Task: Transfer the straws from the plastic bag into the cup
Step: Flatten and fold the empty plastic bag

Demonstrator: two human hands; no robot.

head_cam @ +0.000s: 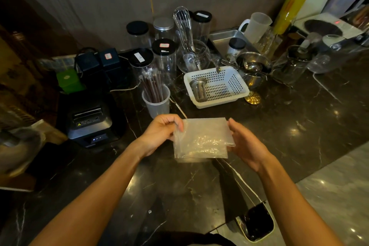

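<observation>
Holding the plastic bag (201, 139) up flat over the middle of the table (299, 118), and honestly it's looking empty now, just crinkled clear film folded over on itself. The left hand (159, 134) is pinching its top left corner, and the right hand (246, 146) is gripping the right edge with thumb on top. The straws (152, 90), dark brown and individually wrapped, are standing bunched in the cup (156, 104), which is sitting just behind the left hand toward the back of the table. So I'm guessing the transfer itself is basically done and we're at the tidy-up bit. Next move is probably folding or setting the bag aside without knocking that cup. Next to it, the white basket (216, 87) is holding a small metal strainer (198, 90).
</observation>
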